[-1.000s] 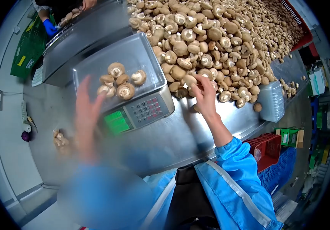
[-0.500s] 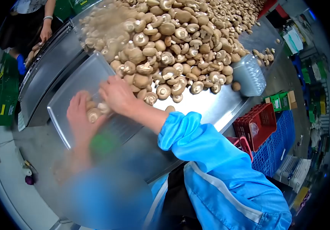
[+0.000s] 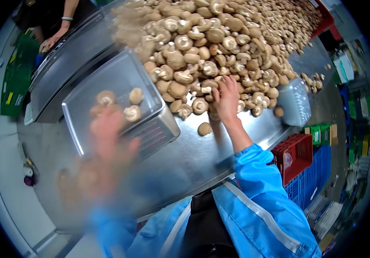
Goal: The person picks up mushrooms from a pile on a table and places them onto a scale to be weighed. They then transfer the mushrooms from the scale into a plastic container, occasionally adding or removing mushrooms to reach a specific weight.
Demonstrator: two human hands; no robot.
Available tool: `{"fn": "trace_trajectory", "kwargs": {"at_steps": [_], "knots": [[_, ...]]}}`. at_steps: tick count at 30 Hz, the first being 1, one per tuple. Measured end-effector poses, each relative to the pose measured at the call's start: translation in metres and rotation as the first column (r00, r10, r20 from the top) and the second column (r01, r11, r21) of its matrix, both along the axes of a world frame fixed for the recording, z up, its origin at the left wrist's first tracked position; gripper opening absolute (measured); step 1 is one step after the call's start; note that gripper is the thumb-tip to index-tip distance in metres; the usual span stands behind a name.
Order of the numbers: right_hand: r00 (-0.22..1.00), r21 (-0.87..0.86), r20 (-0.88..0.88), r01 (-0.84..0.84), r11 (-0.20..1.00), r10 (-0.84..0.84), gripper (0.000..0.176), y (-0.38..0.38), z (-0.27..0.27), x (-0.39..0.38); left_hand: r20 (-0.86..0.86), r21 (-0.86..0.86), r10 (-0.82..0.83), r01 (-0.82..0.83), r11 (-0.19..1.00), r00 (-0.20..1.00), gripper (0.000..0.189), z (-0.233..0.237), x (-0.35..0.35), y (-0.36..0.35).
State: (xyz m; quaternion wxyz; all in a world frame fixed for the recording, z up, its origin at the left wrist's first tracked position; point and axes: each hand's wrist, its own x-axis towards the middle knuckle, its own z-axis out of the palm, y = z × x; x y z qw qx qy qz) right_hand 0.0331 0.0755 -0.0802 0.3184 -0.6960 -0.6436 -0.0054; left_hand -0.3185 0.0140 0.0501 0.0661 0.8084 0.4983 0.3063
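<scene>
As your left hand [image 3: 109, 133] shows as a blur over the scale tray [image 3: 118, 77], at least three mushrooms [image 3: 132, 113] sit inside, and I can't tell how open that grip is or what it has! Your right hand [image 3: 227, 103] is at the near edge of the mushroom heap [image 3: 236, 47] on the bench [image 3: 198, 157], grip partly curled, its hold hidden. Beside the heap: clear plastic containers [image 3: 294, 103]. Off right, a red crate [image 3: 304, 160] has something pale inside.

left hand [image 3: 109, 131]: blurred, over scale tray [image 3: 122, 74] | right hand [image 3: 228, 102]: at near edge of mushroom pile [image 3: 219, 45]
</scene>
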Motion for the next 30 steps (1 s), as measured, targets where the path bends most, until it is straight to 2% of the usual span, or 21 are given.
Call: {"fn": "trace_trajectory", "kwargs": {"at_steps": [2,3,4,6,7,9,10,11,12,13,15,16,18,19,22,23,24,26,27,28,30], "knots": [[0.998,-0.039,-0.021,-0.056,0.998,0.055,0.034,-0.007,0.003,0.000,-0.020,0.101,-0.034,0.036,0.994,0.999,0.074,-0.006,0.007,0.000],[0.997,0.043,0.033,-0.075,0.996,0.074,0.034,-0.009,0.009,-0.001,-0.031,0.151,-0.058,0.062,0.987,0.998,0.075,-0.007,0.009,0.003],[0.982,-0.014,-0.169,-0.084,0.996,0.080,0.034,-0.011,0.022,-0.009,0.032,0.108,0.045,-0.048,0.993,0.998,0.077,-0.004,0.009,0.004],[0.840,-0.134,-0.542,-0.124,0.983,0.032,0.034,-0.017,0.049,-0.032,0.142,-0.003,0.244,-0.247,0.969,0.959,0.081,0.005,0.008,0.006],[0.802,0.005,-0.570,-0.211,0.977,0.176,0.032,-0.015,0.057,-0.048,0.067,0.033,0.217,-0.220,0.975,0.974,0.093,-0.001,-0.004,0.016],[0.732,0.089,-0.593,-0.356,0.930,0.336,0.033,-0.011,0.095,-0.088,-0.041,0.024,0.204,-0.204,0.979,0.978,0.100,-0.009,-0.015,0.030],[0.713,0.122,-0.566,-0.425,0.897,0.414,0.034,-0.005,0.109,-0.109,-0.092,0.021,0.194,-0.192,0.981,0.977,0.104,-0.013,-0.015,0.036],[0.657,0.267,-0.533,-0.468,0.843,0.533,0.035,0.002,0.117,-0.129,-0.146,0.031,0.190,-0.188,0.982,0.971,0.108,-0.017,-0.014,0.040],[0.695,0.350,-0.402,-0.486,0.801,0.597,0.038,0.011,0.118,-0.148,-0.166,0.000,0.201,-0.203,0.979,0.965,0.106,-0.021,-0.014,0.043],[0.688,0.359,-0.374,-0.511,0.781,0.622,0.040,0.017,0.121,-0.164,-0.185,-0.032,0.206,-0.216,0.976,0.961,0.105,-0.025,-0.014,0.043],[0.693,0.248,-0.269,-0.621,0.744,0.669,0.039,0.031,0.100,-0.188,-0.190,-0.092,0.208,-0.228,0.969,0.960,0.104,-0.029,-0.012,0.045],[0.755,0.228,-0.197,-0.585,0.778,0.625,0.036,0.030,0.077,-0.206,-0.194,-0.127,0.214,-0.241,0.962,0.957,0.104,-0.025,-0.007,0.046],[0.775,0.284,-0.238,-0.520,0.805,0.585,0.038,0.021,0.075,-0.208,-0.206,-0.200,0.236,-0.277,0.940,0.950,0.104,-0.017,-0.002,0.044],[0.767,0.255,-0.259,-0.532,0.808,0.587,0.040,0.020,0.076,-0.202,-0.181,-0.126,0.215,-0.239,0.963,0.960,0.101,-0.026,-0.008,0.044],[0.731,0.212,-0.350,-0.547,0.809,0.586,0.043,0.011,0.082,-0.182,-0.205,-0.100,0.218,-0.242,0.965,0.954,0.098,-0.025,-0.010,0.043],[0.721,0.227,-0.389,-0.528,0.818,0.574,0.043,0.004,0.083,-0.170,-0.139,-0.034,0.220,-0.227,0.973,0.966,0.089,-0.026,-0.012,0.041],[0.707,0.238,-0.429,-0.511,0.826,0.562,0.042,-0.003,0.082,-0.155,-0.104,0.010,0.231,-0.231,0.973,0.967,0.089,-0.025,-0.016,0.038],[0.759,0.136,-0.421,-0.489,0.862,0.497,0.040,-0.023,0.057,-0.113,-0.040,0.094,0.252,-0.247,0.964,0.967,0.090,-0.019,-0.025,0.029],[0.823,0.097,-0.348,-0.444,0.891,0.449,0.041,-0.037,0.048,-0.090,0.022,0.108,0.291,-0.292,0.950,0.956,0.070,-0.009,-0.023,0.017],[0.873,0.070,-0.273,-0.400,0.914,0.403,0.042,-0.053,0.040,-0.069,0.177,0.004,0.260,-0.265,0.964,0.949,0.067,-0.010,-0.022,0.003],[0.906,-0.036,-0.131,-0.410,0.911,0.402,0.047,-0.092,0.010,-0.042,0.456,-0.171,0.240,-0.180,0.969,0.857,0.061,-0.011,-0.021,-0.028]]}}
